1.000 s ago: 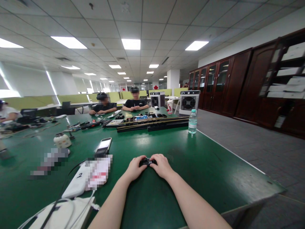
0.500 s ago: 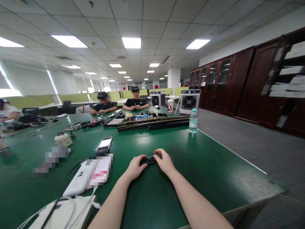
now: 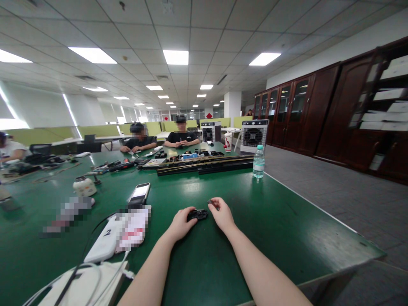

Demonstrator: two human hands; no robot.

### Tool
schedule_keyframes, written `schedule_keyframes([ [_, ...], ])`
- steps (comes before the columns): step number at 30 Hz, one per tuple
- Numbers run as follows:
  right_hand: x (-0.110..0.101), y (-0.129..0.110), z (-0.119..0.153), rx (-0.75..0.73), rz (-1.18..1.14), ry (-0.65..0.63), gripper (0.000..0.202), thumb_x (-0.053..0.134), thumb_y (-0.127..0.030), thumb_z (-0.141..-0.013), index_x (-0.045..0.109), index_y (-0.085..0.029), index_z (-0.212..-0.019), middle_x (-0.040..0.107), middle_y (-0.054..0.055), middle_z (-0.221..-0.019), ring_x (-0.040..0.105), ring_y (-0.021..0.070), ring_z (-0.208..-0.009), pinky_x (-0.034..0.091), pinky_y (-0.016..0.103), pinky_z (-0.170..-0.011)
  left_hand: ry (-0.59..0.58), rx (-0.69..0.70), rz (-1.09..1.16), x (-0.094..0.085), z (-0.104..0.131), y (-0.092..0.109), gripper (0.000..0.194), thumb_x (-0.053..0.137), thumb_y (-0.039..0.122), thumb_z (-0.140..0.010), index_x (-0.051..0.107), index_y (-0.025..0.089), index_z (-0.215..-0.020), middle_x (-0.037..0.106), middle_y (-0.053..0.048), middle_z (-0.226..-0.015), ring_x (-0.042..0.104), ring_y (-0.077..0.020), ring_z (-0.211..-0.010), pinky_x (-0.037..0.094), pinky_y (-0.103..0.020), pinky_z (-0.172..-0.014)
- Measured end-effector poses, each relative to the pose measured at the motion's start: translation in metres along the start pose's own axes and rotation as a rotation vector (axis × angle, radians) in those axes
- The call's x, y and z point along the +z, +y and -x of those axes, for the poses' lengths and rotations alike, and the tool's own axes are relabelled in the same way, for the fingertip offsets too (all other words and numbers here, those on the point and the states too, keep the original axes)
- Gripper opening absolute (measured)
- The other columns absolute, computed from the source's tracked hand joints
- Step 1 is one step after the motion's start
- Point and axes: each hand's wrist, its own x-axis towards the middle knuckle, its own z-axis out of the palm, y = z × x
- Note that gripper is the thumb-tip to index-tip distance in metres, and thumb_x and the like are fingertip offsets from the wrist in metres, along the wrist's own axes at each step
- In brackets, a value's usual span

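A small black slotted part [image 3: 200,214] lies on the green table [image 3: 191,267] in front of me. My left hand [image 3: 182,222] grips its left end between thumb and fingers. Just to the right, my right hand [image 3: 222,214] is raised slightly and pinches a tiny dark piece [image 3: 209,202] at the fingertips. A gap separates that piece from the black part. The exact kind of both is too small to make out.
Left of my arms lie a phone [image 3: 140,193], a white power bank [image 3: 106,238] and cables. A water bottle [image 3: 259,161] stands at the right edge, beside long black rails [image 3: 223,165]. Two people sit across the table. A patterned jar [image 3: 84,186] is at left.
My right hand has moved a little to the right, away from the black part, with the tiny dark piece in its fingertips. My left hand has stayed on the part.
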Motion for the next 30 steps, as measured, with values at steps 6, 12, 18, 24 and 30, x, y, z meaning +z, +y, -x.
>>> schedule_keyframes([
  [6, 0.0, 0.002, -0.001, 0.045, -0.02, 0.038, 0.024, 0.055, -0.032, -0.078, 0.056, -0.021, -0.1, 0.071, 0.008, -0.097, 0.067, 0.0197, -0.091, 0.051, 0.036, -0.088, -0.006, -0.003, -0.002, 0.0, 0.0, 0.0, 0.044, 0.061, 0.02, -0.077, 0.059, 0.015, -0.121, 0.063, -0.011, -0.123, 0.055, -0.0258, -0.116, 0.04, -0.037, -0.103],
  [12, 0.003, 0.01, -0.003, 0.046, -0.067, 0.078, 0.028, 0.057, -0.036, -0.076, 0.057, -0.02, -0.1, 0.071, 0.006, -0.092, 0.068, 0.0208, -0.087, 0.052, 0.038, -0.084, 0.001, -0.004, 0.011, 0.001, 0.0, 0.0, 0.043, 0.061, 0.021, -0.076, 0.06, 0.017, -0.12, 0.064, -0.01, -0.123, 0.055, -0.0258, -0.115, 0.04, -0.037, -0.103],
  [18, 0.005, 0.014, -0.004, 0.052, -0.117, 0.11, 0.029, 0.058, -0.039, -0.074, 0.058, -0.021, -0.096, 0.072, 0.006, -0.088, 0.068, 0.0217, -0.084, 0.051, 0.038, -0.083, 0.002, 0.0, 0.018, 0.001, -0.001, -0.002, 0.043, 0.061, 0.021, -0.076, 0.06, 0.018, -0.119, 0.064, -0.01, -0.123, 0.055, -0.0259, -0.116, 0.04, -0.037, -0.103],
  [24, 0.007, 0.017, -0.006, 0.064, -0.136, 0.124, 0.03, 0.058, -0.039, -0.074, 0.058, -0.021, -0.097, 0.072, 0.005, -0.086, 0.068, 0.0213, -0.081, 0.051, 0.037, -0.081, -0.003, -0.001, 0.015, 0.002, -0.001, -0.004, 0.043, 0.061, 0.021, -0.077, 0.059, 0.017, -0.12, 0.064, -0.01, -0.123, 0.055, -0.0251, -0.115, 0.04, -0.037, -0.103],
  [30, 0.006, 0.015, -0.006, 0.085, -0.13, 0.129, 0.03, 0.059, -0.039, -0.073, 0.058, -0.02, -0.097, 0.072, 0.006, -0.086, 0.068, 0.0218, -0.082, 0.051, 0.038, -0.081, -0.003, -0.004, 0.007, 0.002, -0.001, -0.003, 0.044, 0.061, 0.021, -0.077, 0.059, 0.016, -0.121, 0.063, -0.011, -0.123, 0.055, -0.0256, -0.115, 0.04, -0.037, -0.103],
])
